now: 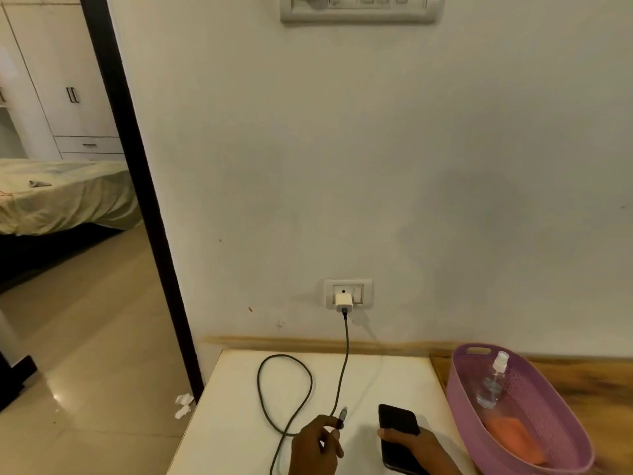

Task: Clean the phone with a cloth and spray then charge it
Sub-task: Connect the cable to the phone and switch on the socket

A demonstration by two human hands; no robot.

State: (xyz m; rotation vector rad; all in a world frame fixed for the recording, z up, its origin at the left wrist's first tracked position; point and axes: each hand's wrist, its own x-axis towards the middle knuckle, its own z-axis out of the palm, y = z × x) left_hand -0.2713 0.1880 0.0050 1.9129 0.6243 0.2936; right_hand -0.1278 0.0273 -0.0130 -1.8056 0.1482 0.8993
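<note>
Black glass phone [399,430] flat on white tabletop [239,406], right hand [416,443] curled round lower half. Slab looks stiff, light, slippery: hold by edges, not screen. Left hand [317,443] pinches plug end of grey cable [342,371]; cable limp, looped, other end in wall charger [344,302]. Take hold at connector shell.

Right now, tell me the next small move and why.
Probably bring the cable plug, pinched in the left hand, across to the near end of the phone that the right hand holds: the charger already sits in the wall socket.
</note>
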